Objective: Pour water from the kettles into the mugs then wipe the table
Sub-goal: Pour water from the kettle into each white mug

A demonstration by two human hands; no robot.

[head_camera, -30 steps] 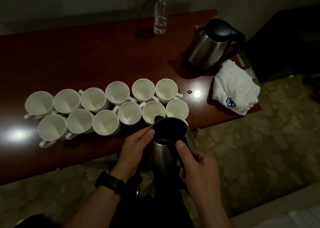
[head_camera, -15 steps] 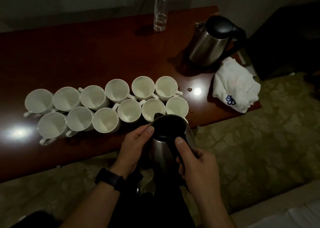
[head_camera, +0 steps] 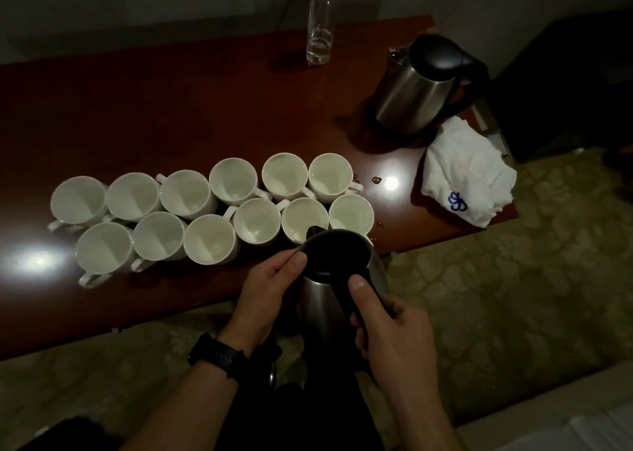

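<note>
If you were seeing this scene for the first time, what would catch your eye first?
First, twelve white mugs packed in two rows on the dark red table. At the near edge, a steel kettle has its spout over a front-row mug, the right hand gripping its handle, the left hand holding it near the lid. A second kettle and white cloth sit at the table's right end.

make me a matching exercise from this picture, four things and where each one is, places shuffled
1. near kettle
2. far kettle
3. white cloth
4. clear bottle

a. at the table's far edge
b. crumpled at the table's right end
c. standing on the table behind the white cloth
d. held off the table by its handle

Pairs: 1-d, 2-c, 3-b, 4-a
</note>
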